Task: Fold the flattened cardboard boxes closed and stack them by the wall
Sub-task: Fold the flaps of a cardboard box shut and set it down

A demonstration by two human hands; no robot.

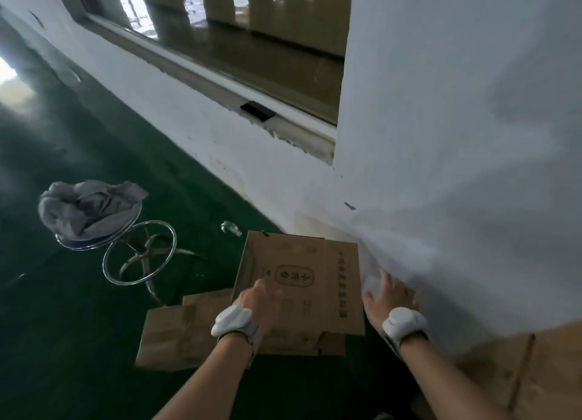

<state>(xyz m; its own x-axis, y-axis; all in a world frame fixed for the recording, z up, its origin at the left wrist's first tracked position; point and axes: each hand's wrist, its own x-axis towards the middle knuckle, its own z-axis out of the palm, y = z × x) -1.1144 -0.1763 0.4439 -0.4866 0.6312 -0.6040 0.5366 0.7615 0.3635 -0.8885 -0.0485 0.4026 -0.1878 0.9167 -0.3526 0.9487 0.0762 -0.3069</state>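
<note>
My left hand lies on the top box, fingers stretched forward over the printed face, palm down near its close edge. My right hand is spread open just past the box's right edge, fingers fanned toward the white wall; whether it touches the wall or the box I cannot tell. Each wrist carries a white band.

The top box sits flat on the green floor right at the foot of the wall, printed side up. It rests on more flattened cardboard, which sticks out from beneath it to the left and toward me. Another cardboard sheet shows at the lower right, by the wall.

To the left stands a stool with a chrome ring, a grey cloth heaped on its seat. A crumpled clear wrapper lies on the floor between stool and wall. A dark flat thing rests on the window ledge above
</note>
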